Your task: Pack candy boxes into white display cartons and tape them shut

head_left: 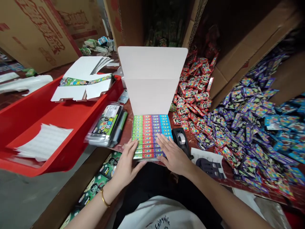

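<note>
In front of me a display box (154, 79) stands with its white lid raised. Rows of small packets (147, 127) fill it in green, red, purple and blue columns. My left hand (128, 160) rests at the box's near left corner, fingers stretched against its edge and the green packets. Across the purple and blue packets at the near right lies my right hand (172, 154), fingers extended flat and thumb at the front edge. Neither hand grips anything. A black tape dispenser (181, 140) sits just right of the box, close to my right hand.
Heaps of red packets (193, 95), purple packets (245, 127) and blue packets (288, 127) spread to the right below open cartons. A red bin (78, 133) at left holds white sheets and folded cartons. Plastic-wrapped packs (107, 124) lie beside it. An open carton with green boxes (95, 187) is below.
</note>
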`<action>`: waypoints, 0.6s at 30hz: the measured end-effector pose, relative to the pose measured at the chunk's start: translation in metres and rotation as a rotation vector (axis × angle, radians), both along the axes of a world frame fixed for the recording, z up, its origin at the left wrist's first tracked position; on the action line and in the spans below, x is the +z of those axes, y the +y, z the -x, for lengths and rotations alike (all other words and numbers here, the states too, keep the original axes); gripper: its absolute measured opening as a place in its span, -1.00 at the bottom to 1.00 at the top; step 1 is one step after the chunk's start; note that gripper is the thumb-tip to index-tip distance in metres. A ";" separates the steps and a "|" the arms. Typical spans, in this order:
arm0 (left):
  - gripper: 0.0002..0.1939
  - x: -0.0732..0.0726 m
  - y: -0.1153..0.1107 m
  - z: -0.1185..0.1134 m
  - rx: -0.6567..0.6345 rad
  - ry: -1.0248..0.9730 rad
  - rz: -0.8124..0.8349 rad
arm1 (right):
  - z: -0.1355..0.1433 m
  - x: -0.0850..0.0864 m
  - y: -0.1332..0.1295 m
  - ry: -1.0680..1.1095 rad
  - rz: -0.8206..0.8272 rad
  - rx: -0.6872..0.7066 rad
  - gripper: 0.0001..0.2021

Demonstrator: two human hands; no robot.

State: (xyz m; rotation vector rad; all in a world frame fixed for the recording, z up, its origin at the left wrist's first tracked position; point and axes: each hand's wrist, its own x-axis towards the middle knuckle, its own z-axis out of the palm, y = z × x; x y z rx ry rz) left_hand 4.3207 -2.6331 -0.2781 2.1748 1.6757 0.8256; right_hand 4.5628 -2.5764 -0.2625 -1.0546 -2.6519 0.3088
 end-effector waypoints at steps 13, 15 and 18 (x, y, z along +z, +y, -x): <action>-0.35 -0.016 0.016 -0.019 0.423 -0.971 0.334 | -0.047 -0.065 -0.062 0.730 0.139 -0.812 -0.17; -0.38 -0.007 0.028 -0.012 0.408 -1.038 0.318 | -0.048 -0.075 -0.058 0.758 0.170 -0.801 -0.23; -0.41 0.015 0.064 -0.006 0.396 -0.996 0.203 | -0.049 -0.084 -0.045 0.780 0.133 -0.888 -0.26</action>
